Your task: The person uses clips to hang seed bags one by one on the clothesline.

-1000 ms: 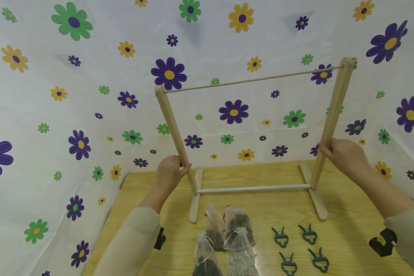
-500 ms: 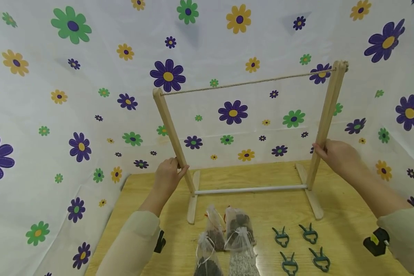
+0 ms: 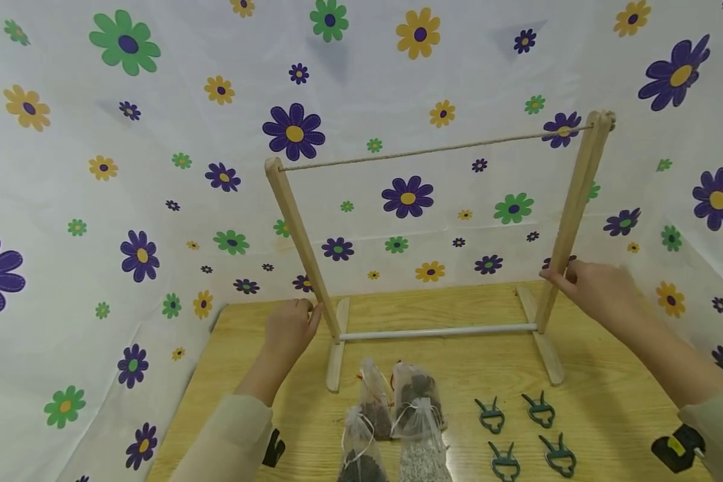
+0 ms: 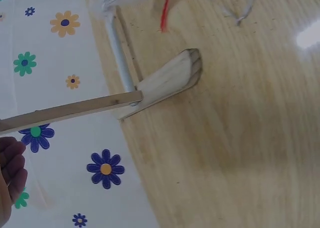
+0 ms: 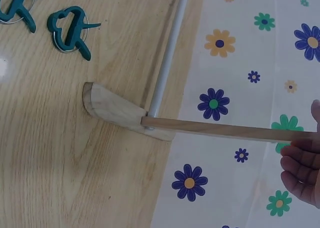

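A wooden rack (image 3: 301, 234) stands on the table, with two posts on flat feet, a rope (image 3: 440, 148) strung between the tops and a white rod (image 3: 440, 331) low down. At the lower left post, my left hand (image 3: 289, 329) has its thumb tip beside the wood; in the left wrist view its fingers (image 4: 12, 163) are loosely bent, just off the post. My right hand (image 3: 599, 288) holds the right post (image 3: 572, 207) low down, thumb across the front and fingers behind. The right wrist view catches the bent fingers (image 5: 300, 168) against that post's edge.
Several sheer drawstring bags (image 3: 418, 402) with dark or grey contents lie in front of the rack. To their right are several green clips (image 3: 491, 416). A flower-printed white cloth (image 3: 410, 80) hangs behind and at both sides.
The rack's top has shifted slightly left overall. Both hands have slid lower along the posts, and the left thumb no longer crosses its post.
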`<move>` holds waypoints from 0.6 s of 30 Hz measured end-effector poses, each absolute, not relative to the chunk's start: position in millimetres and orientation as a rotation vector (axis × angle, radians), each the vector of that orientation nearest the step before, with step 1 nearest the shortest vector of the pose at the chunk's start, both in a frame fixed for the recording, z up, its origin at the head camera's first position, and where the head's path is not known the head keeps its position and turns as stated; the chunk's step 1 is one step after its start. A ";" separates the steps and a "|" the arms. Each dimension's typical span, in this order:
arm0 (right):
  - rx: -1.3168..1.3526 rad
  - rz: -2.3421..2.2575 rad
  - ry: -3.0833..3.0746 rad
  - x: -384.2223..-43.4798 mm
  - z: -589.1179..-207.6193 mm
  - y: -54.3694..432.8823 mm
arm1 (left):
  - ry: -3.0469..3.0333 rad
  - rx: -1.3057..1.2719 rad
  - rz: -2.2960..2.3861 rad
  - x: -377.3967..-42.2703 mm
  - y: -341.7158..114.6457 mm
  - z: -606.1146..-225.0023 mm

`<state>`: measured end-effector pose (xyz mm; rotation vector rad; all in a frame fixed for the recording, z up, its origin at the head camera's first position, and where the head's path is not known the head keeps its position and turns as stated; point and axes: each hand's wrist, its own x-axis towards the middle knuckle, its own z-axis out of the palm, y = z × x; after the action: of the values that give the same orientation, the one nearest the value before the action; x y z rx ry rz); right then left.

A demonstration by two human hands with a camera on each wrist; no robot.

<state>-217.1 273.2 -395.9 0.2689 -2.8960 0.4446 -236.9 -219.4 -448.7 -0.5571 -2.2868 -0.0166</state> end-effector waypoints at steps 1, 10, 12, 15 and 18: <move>0.269 0.435 -2.914 -215.3 -396.7 272.4 | -2.298 -0.564 -0.031 -234.5 -220.3 -451.4; 0.318 0.506 -3.015 -198.0 -417.3 255.6 | -2.317 -0.702 -0.211 -215.8 -212.6 -476.5; 0.324 0.494 -3.028 -194.9 -423.7 250.3 | -2.386 -0.692 -0.267 -211.6 -207.6 -482.2; 0.364 0.461 -3.027 -191.0 -433.7 242.3 | -2.530 -0.653 -0.368 -204.6 -197.3 -490.4; 0.397 0.461 -3.049 -188.1 -444.0 235.1 | -2.635 -0.629 -0.501 -197.3 -183.6 -496.5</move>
<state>-188.1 235.1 -444.0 0.3966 -3.0495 0.4610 -197.3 -183.6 -496.5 -0.6289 -2.6346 -0.5009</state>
